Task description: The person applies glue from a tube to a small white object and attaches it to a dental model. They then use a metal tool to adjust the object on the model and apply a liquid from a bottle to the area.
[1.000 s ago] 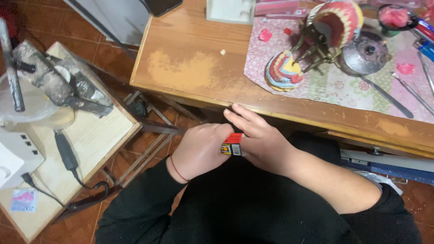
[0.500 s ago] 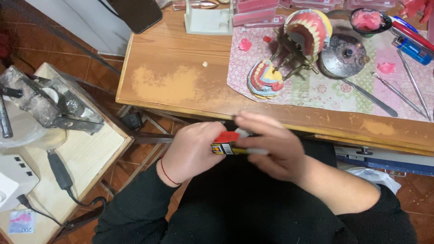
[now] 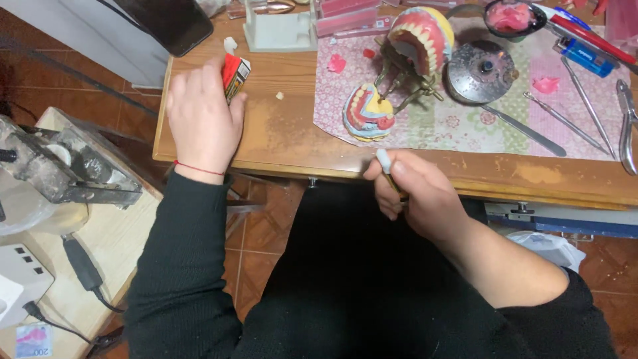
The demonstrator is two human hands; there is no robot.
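My left hand [image 3: 203,123] rests on the left part of the wooden table [image 3: 286,139], closed around a small red box [image 3: 234,73] that it holds upright on the tabletop. My right hand [image 3: 415,193] hovers at the table's front edge, gripping a thin stick with a whitish tip [image 3: 384,160] that points up. Just beyond that tip, a colourful wax denture model [image 3: 367,113] lies on a patterned cloth [image 3: 465,119]. A second set of teeth sits in a metal articulator [image 3: 419,40] behind it.
A round metal burner [image 3: 482,70], slim metal instruments [image 3: 565,119], pliers [image 3: 626,126] and a blue lighter [image 3: 585,53] lie on the cloth. A white block [image 3: 279,30] and a dark phone [image 3: 169,23] sit at the back. A side table with a machine [image 3: 60,166] stands left.
Both hands were together over my lap on the red box. Now my left hand has carried the box up onto the table, and my right hand holds the stick apart from it.
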